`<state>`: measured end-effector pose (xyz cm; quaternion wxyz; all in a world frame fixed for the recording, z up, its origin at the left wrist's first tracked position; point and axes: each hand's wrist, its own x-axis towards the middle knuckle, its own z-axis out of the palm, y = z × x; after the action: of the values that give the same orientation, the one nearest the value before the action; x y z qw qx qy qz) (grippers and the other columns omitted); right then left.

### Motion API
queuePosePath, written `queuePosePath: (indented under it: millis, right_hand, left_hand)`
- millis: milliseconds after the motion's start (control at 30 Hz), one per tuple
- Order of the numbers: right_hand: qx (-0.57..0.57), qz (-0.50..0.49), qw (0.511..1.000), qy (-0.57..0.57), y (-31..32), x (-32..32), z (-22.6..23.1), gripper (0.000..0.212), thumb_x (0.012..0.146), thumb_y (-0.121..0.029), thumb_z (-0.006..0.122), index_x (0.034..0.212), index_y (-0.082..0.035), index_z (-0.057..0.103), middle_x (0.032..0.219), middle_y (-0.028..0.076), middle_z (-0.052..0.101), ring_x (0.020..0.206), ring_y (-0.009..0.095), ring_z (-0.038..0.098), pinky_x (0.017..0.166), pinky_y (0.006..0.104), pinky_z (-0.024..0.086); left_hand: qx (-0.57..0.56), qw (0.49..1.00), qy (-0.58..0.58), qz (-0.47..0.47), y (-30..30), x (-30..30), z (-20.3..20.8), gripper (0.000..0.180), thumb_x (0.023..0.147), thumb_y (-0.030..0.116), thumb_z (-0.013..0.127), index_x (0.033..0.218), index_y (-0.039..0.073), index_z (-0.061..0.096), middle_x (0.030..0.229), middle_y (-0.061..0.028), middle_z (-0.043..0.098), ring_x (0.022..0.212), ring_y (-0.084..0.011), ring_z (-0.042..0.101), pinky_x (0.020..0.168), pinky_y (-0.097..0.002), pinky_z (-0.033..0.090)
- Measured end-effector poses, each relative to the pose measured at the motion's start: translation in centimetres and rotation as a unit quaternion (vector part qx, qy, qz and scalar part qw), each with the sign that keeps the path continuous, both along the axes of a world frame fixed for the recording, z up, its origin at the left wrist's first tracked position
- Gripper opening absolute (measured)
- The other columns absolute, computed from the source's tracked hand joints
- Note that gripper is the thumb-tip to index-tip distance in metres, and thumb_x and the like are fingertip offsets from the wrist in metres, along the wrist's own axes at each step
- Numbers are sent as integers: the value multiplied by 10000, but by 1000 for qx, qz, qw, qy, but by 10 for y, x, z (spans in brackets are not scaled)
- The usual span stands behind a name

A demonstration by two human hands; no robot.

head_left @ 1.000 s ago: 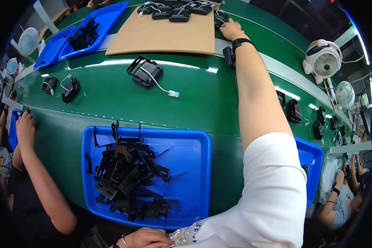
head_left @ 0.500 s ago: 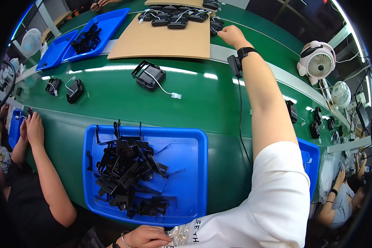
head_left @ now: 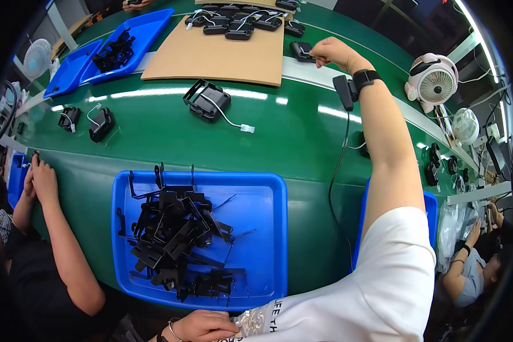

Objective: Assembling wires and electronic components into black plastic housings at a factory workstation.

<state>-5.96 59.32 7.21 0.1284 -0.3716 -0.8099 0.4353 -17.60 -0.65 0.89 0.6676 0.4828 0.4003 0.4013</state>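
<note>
My right hand [head_left: 337,53] reaches to the far side of the green bench, its fingers closed in a pinch on the white cable of a black box-shaped device [head_left: 300,50]. That device rests just right of the brown board [head_left: 222,65]. Down at the lower edge, my left hand [head_left: 206,326] rests against my white shirt, below the near blue tray [head_left: 278,239]; its fingers lie loosely extended beside a shiny patch, and I see nothing held. Tangled black metal brackets [head_left: 171,228] fill the tray's left part. Mid-bench sits a similar device with a bracket [head_left: 208,101], its white plug pointing right.
Several black devices [head_left: 239,28] crowd the board's far end. Blue trays stand at far left [head_left: 159,28] and by my right arm [head_left: 430,219]. A cord [head_left: 333,188] hangs from my wrist device. A pink-white fan [head_left: 436,82] stands far right. A co-worker's arms [head_left: 62,239] are at left.
My right hand has moved right and slightly nearer, and the pinched device has come away from the group by the board. The left hand stays where it was. The view has shifted slightly.
</note>
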Motion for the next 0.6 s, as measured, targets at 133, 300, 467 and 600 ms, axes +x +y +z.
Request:
queuePosePath:
  millis: [133,300,467,600]
  right_hand:
    - [-25,5,992,-122,-8,31,15,285,756,-273,637,641,-38,523,607,36,522,642,169,577,617,279,466]
    - [299,-99,932,-179,17,28,-9,553,705,-367,698,1058,24,531,997,159,591,933,251,586,806,322,463]
    - [364,-111,908,-175,36,-13,-49,809,664,-400,723,1272,37,418,1230,236,502,1145,315,494,975,337,379]
    - [258,-114,927,-247,46,-20,-69,786,623,-438,729,1235,-14,477,1200,197,533,1120,306,516,906,344,439]
  left_hand:
    - [21,1000,18,-8,1,-1,4,143,804,36,642,924,-42,652,765,-132,629,648,-216,590,585,-276,464]
    - [22,999,27,-8,-1,-2,7,134,798,26,646,910,-44,655,759,-132,631,649,-213,592,586,-275,465]
    - [15,1000,3,24,-4,2,0,130,798,26,645,903,-49,654,756,-135,630,647,-209,592,582,-274,463]
    - [23,999,10,23,-2,-1,3,121,799,19,639,897,-50,653,753,-134,629,642,-207,590,576,-272,460]
